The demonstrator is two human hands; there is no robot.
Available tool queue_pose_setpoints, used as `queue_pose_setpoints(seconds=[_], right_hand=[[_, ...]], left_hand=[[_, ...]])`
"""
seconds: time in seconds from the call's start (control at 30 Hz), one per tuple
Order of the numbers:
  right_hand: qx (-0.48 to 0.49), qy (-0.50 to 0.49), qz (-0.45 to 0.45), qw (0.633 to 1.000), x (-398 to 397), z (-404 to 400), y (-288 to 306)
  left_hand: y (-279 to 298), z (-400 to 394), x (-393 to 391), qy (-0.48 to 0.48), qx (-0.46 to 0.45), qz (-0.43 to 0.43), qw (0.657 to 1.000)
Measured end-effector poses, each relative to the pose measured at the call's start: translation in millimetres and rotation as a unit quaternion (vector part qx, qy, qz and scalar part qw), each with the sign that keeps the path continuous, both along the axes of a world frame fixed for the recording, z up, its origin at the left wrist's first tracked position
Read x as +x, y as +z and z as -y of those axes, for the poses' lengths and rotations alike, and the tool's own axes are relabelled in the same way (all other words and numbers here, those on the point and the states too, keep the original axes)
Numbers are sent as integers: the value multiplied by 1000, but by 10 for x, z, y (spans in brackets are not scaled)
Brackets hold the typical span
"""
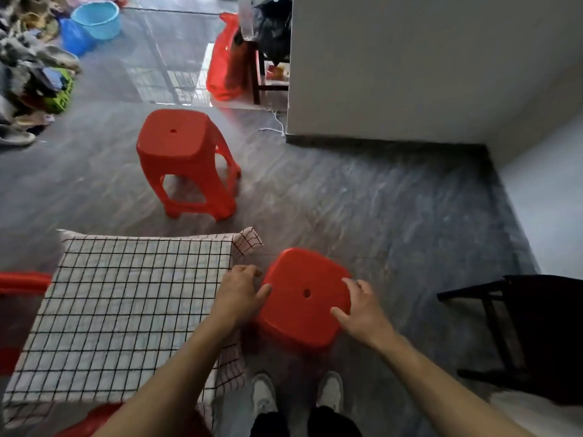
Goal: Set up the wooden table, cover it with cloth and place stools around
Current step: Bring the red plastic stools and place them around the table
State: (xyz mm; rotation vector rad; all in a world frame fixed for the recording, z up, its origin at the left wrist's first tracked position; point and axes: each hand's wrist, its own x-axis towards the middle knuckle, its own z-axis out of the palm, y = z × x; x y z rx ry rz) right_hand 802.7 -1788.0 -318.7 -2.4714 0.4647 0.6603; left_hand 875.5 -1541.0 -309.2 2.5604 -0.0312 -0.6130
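Here, a person is gripping a red plastic stool [304, 298] by its seat edges, left hand [239, 294] and right hand [362, 313] clamped on opposite sides, just beside the checked cloth [126, 310] covering the surface; lowering it level should be keeping all legs square.

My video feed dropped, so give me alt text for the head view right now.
Both hands, left hand and right hand, hold a red stool by its seat edges beside the checked-cloth-covered table. A second red stool stands on the floor beyond the table.
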Motion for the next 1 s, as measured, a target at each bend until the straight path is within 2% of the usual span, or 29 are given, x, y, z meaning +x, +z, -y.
queue_pose_setpoints(seconds=[0.23, 0.37, 0.6, 0.77, 0.87, 1.0], right_hand=[[-4, -75, 20, 997, 128, 100, -1003], [-30, -98, 48, 994, 113, 118, -1711], [-39, -128, 28, 991, 73, 53, -2679], [-16, -183, 10, 983, 27, 58, -3011], [-5, -215, 36, 976, 10, 94, -3054], [0, -212, 29, 977, 28, 71, -3028]], left_hand=[[-969, 4, 293, -47, 29, -9, 998], [-1652, 131, 305, -47, -3, -7, 999], [-2581, 286, 321, -68, 11, 1, 998], [-2977, 329, 275, -131, 77, -11, 988], [-3070, 285, 226, -107, 44, -38, 993], [-3050, 280, 212, -91, 22, -31, 995]])
